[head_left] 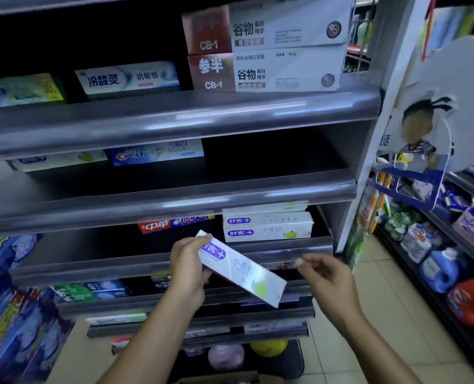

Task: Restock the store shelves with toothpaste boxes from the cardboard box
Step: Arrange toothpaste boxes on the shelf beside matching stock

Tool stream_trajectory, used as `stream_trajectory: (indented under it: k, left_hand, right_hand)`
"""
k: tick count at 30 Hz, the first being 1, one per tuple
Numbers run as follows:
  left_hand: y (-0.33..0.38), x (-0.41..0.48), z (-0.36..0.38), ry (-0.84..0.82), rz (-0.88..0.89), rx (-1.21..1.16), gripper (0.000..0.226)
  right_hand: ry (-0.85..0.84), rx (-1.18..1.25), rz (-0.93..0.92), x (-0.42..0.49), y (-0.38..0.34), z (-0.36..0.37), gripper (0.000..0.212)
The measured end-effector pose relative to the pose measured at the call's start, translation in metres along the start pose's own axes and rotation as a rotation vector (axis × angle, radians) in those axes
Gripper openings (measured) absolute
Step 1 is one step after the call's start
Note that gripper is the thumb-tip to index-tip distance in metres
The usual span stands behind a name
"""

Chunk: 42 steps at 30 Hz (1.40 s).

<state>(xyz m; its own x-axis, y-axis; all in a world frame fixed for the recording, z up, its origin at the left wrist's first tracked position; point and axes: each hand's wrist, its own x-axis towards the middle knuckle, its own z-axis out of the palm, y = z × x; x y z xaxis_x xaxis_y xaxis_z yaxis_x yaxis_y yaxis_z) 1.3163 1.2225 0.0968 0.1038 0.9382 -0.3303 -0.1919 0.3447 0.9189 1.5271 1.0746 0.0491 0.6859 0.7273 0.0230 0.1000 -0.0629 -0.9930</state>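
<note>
Left hand grips tilted toothpaste box at its upper end, right hand loosely curled beside.

Both bare forearms extended forward and upward from the lower edge of the view. The left hand gripped the upper end of a toothpaste box, fingers curled round it (back of the hand facing the camera). The right hand hovered just beside the box, fingers loosely curled, holding nothing.

Dim store light, glare streaks on shelf edges, dark recesses, motion blur, wide-angle bending at edges
</note>
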Motion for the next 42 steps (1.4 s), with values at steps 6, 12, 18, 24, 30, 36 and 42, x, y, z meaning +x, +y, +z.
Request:
stream_trajectory:
  k: [6,12,18,24,30,36,42]
  left_hand:
    - [-0.003,-0.007,0.019,-0.031,-0.066,-0.322,0.008]
    - [-0.004,-0.009,0.039,-0.035,0.094,-0.215,0.021]
    - [-0.005,0.009,0.038,0.020,0.371,0.208,0.010]
    - [-0.007,0.033,0.037,0.041,0.556,0.612,0.011]
    - [-0.016,0.041,0.025,0.005,0.565,0.721,0.019]
    - [-0.007,0.048,0.030,0.065,0.532,0.745,0.031]
    - [-0.002,0.054,0.037,0.101,0.463,0.691,0.035]
  right_hand:
    - [-0.166,0.305,0.151,-0.017,-0.009,0.003,0.028]
    - [0.056,0.236,-0.014,0.011,-0.027,-0.002,0.021]
    - [0.140,0.098,-0.085,0.047,-0.032,-0.004,0.021]
    - [0.183,-0.068,-0.093,0.078,-0.026,-0.003,0.021]
    - [0.142,-0.130,-0.081,0.085,-0.017,-0.002,0.023]
    - [0.149,-0.132,-0.086,0.090,-0.021,0.005,0.023]
    - [0.168,-0.226,-0.054,0.100,-0.030,0.015,0.027]
